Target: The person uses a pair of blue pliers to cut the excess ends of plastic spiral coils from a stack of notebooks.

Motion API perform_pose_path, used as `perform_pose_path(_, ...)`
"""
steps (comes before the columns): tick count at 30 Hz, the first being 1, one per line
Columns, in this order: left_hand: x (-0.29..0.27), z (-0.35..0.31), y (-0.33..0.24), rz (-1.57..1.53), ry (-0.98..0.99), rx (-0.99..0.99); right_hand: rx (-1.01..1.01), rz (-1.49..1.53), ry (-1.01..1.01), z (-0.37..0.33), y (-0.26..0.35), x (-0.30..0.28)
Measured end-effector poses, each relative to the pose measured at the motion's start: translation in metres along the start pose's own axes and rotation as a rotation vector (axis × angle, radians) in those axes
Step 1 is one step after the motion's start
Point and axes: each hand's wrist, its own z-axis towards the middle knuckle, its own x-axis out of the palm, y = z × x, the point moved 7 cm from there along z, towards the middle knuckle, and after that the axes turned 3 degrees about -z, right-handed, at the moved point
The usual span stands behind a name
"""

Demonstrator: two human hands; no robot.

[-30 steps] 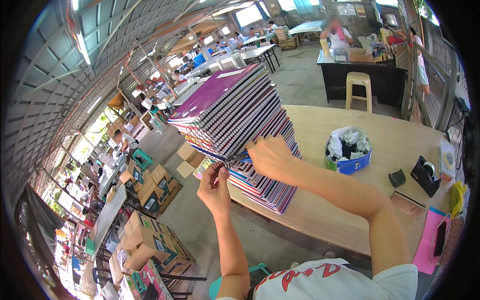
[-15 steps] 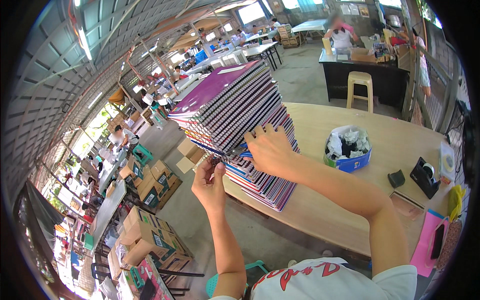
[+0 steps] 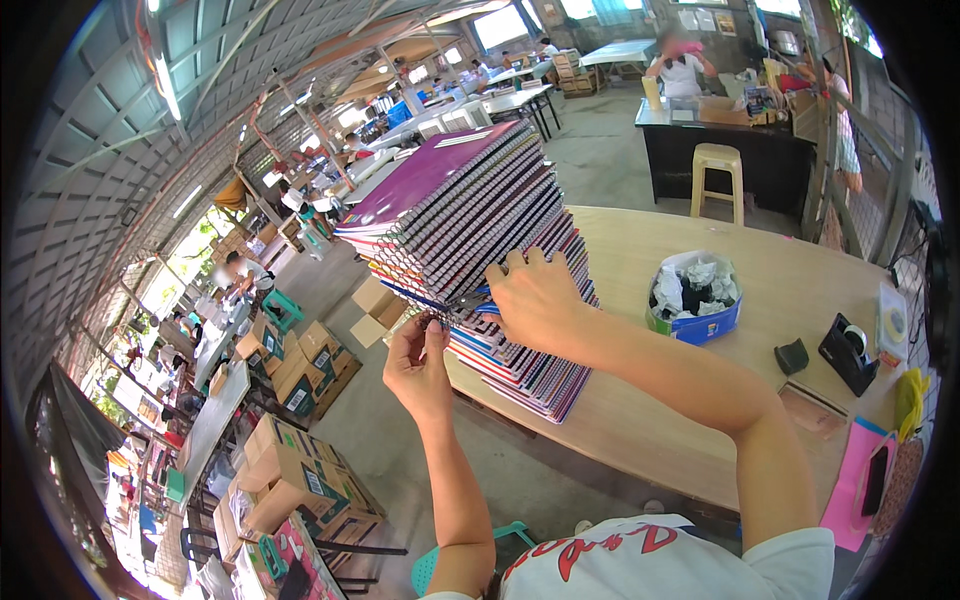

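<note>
The left hand [image 3: 418,362] pinches the spiral edge of a notebook at the near corner of the stack [image 3: 478,240], fingers closed on the wire. The right hand [image 3: 533,298] lies against the stack's side, fingers slipped between notebooks partway up. The tall, leaning stack stands on the wooden surface [image 3: 640,400]. Farther right sit a blue tub [image 3: 697,300] of crumpled paper and a tape dispenser [image 3: 848,352].
</note>
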Motion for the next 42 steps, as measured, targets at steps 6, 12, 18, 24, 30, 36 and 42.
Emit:
perform_pose_path(6,0.004,-0.001,-0.002,-0.066,-0.047,0.008,-0.032,-0.009,-0.009,0.003,0.001,0.005)
perform_pose_path(12,0.007,-0.001,0.001,-0.045,-0.128,-0.03,-0.1,0.065,-0.008,0.009,-0.004,0.006)
perform_pose_path(18,0.008,-0.01,0.004,-0.175,-0.19,-0.03,-0.037,0.172,-0.035,-0.004,-0.031,0.001)
perform_pose_path(24,0.012,-0.016,0.009,-0.18,-0.281,-0.048,0.336,0.336,-0.018,-0.086,-0.127,-0.037)
perform_pose_path(30,0.008,-0.01,-0.003,0.006,-0.259,0.037,-0.008,0.181,-0.129,-0.057,-0.063,-0.025)
perform_pose_path(36,0.007,-0.01,-0.001,0.0,-0.241,0.041,-0.042,0.097,-0.092,0.0,-0.005,-0.003)
perform_pose_path(42,0.008,-0.009,0.0,-0.025,-0.225,0.047,-0.018,0.086,-0.115,0.001,-0.001,0.0)
